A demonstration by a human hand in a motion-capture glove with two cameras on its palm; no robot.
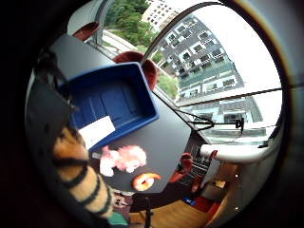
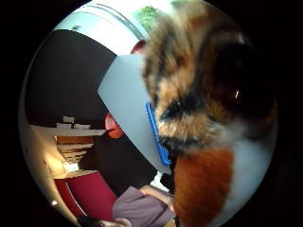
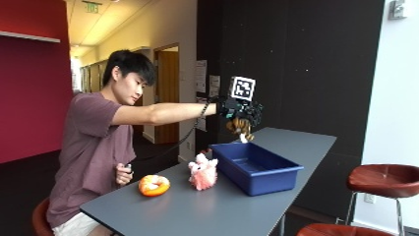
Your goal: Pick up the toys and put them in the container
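Outside view shows the gloved right hand (image 3: 239, 112) clamped on a striped plush toy (image 3: 241, 129) above the blue container (image 3: 256, 168), so opening the fingers only over its middle seems best.

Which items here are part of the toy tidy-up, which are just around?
Job:
- gloved right hand gripping striped orange-brown plush toy
- pink fluffy plush toy
- orange ring-shaped toy
- blue plastic rectangular container

Around:
- brown round stool
- grey table
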